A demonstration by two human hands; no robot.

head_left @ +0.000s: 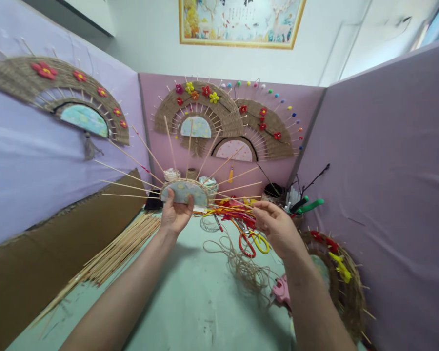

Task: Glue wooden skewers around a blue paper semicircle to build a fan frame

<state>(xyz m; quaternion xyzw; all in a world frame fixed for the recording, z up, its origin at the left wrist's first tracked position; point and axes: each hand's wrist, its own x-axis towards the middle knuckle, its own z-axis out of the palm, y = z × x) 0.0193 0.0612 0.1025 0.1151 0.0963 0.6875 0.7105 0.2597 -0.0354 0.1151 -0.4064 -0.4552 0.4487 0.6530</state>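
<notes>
My left hand (176, 216) grips the lower edge of a half-round fan base (183, 191) covered in pale blue-green patterned material, thumb and a finger on its near face. Several thin bamboo sticks (209, 152) radiate from its curved rim, and one on the left has a red mark. To the right, my right hand (276, 226) is closed, with thumb and forefinger pinched at the outer end of a low, thin stick (231, 206) beside the base. Colourful pipe cleaners behind partly blend with this stick. The base is held up above the green tabletop (190, 292).
Loose bamboo sticks (122, 248) lie left beside brown cardboard (62, 263). Tangled twine (247, 265), red-handled scissors (247, 245) and pipe cleaners (237, 210) lie near my right hand. A pink tool (281, 291) sits by my right forearm. Finished woven fans (219, 114) hang on the back panel.
</notes>
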